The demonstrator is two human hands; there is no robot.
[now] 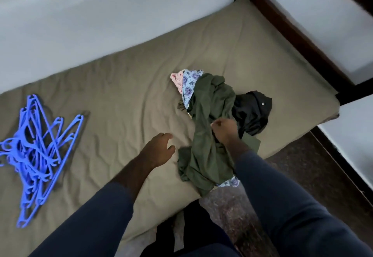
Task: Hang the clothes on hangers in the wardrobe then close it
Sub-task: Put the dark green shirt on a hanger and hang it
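Olive-green cloth is bunched in the right hand, whose fingers are curled tight round a fold of the green garment and hold it raised a little above the rest of the heap. The left hand is just beside the garment's lower edge, palm down, its fingers loosely bent and spread, gripping nothing; whether it touches the bedding cannot be told. Both arms wear dark blue sleeves.

The green garment trails from the heap down to the near edge of the mattress. Under it lies a white-and-blue floral cloth, which shows at the far end and again at the near edge. A pink piece peeps out beside the floral one, and a black garment lies touching the green one on the right.

Well apart from the clothes, at the left of the mattress, lies a tangled pile of blue plastic hangers.

The mattress has a creased khaki cover and sits in a dark wooden bed frame. A pale wall runs along its far side, and dark speckled floor shows at the right and below.
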